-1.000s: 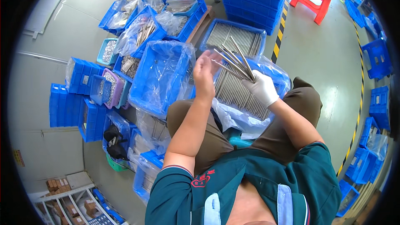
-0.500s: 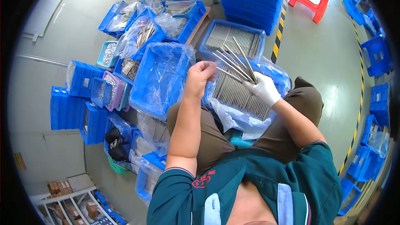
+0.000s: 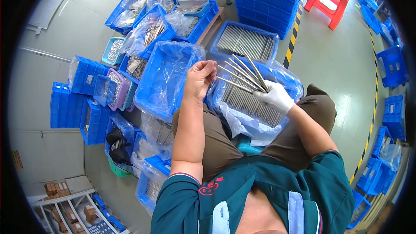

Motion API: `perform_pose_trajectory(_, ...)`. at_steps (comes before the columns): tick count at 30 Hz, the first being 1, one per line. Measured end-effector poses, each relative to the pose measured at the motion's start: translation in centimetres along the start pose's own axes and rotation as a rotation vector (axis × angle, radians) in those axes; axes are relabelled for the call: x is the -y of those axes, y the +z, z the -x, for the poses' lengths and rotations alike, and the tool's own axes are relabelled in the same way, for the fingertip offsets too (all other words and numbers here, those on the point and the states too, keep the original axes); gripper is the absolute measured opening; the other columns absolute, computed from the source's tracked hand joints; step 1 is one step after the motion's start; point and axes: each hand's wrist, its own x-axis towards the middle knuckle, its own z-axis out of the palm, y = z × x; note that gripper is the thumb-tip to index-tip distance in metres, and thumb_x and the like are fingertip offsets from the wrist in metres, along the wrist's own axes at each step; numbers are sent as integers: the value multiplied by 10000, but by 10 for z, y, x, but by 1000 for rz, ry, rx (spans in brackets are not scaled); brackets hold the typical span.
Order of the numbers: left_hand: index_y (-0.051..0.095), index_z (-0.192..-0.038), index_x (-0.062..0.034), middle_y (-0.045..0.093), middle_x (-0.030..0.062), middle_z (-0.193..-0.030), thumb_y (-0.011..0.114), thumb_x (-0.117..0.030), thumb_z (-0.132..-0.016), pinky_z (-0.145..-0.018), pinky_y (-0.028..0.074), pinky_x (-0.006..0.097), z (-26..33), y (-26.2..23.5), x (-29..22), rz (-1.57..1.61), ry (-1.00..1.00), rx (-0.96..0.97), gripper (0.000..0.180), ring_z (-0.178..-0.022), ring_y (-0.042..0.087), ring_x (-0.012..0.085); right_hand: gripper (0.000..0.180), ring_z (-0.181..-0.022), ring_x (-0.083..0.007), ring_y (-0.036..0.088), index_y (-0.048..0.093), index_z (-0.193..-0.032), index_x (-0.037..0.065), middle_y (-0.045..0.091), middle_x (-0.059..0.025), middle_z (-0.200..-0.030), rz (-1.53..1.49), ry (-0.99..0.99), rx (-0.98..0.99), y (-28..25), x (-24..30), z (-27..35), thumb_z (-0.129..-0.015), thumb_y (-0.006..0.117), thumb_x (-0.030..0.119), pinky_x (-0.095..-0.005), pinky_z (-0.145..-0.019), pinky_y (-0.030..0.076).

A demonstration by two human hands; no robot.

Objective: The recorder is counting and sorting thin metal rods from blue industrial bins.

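Note:
My right hand (image 3: 275, 97), in a white glove, is closed around one end of several slim metal rods (image 3: 242, 73). They fan out up and to the left. My bare left hand (image 3: 200, 79) is closed in a pinch just left of the rods' free ends; whatever its fingertips hold, if anything, is too small to make out. Below the rods, between my knees, stands a blue crate (image 3: 296, 82) lined with clear plastic. Rows of similar metal rods (image 3: 251, 102) lie in it.
Left of my left hand is a plastic-lined blue crate (image 3: 149, 93). Beyond the rods is another crate of rods (image 3: 247, 43), with stacked blue crates (image 3: 264, 6) behind it. A red stool (image 3: 328, 1) stands far right. Small tubs of metal parts (image 3: 116, 91) sit at left.
My left hand has moved a little left, away from the rod ends. My right hand still holds the fanned rods, nearly in place. The view has shifted slightly.

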Motion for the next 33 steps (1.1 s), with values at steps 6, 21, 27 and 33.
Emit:
perform_pose_trajectory(6, 639, -881, -20, 608, 24, -709, 669, -140, -821, -559, 456, 226, 0, -2, 0, -10, -45, 67, 138, -597, 551, 101, 145, -519, -52, 482, 563, -917, 27, 514, 21, -647, -33, -32, 47, 0, 1, 1, -846, 623, 137, -212, -467, 391)
perform_pose_trajectory(21, 636, -890, -16, 618, 37, -721, 656, -129, -827, -561, 479, 239, 2, -10, -2, 38, -85, 147, 131, -634, 586, 125, 180, -564, -46, 478, 613, -959, 30, 533, 23, -678, -56, 20, 77, -1, 2, 4, -832, 639, 155, -220, -525, 421)
perform_pose_trajectory(27, 635, -893, -12, 612, 48, -722, 668, -154, -817, -562, 478, 249, 2, -11, -1, 82, -99, 182, 165, -642, 576, 140, 175, -558, -47, 480, 616, -962, 28, 534, 21, -679, -72, 2, 65, -2, 4, 6, -832, 636, 143, -222, -521, 427)
perform_pose_trajectory(33, 636, -898, -11, 620, 50, -722, 676, -157, -807, -565, 483, 251, 2, -12, 1, 154, -115, 194, 176, -651, 587, 142, 182, -559, -51, 487, 624, -986, 36, 537, 21, -684, -54, -7, 81, -2, 3, 4, -834, 632, 134, -225, -521, 432)
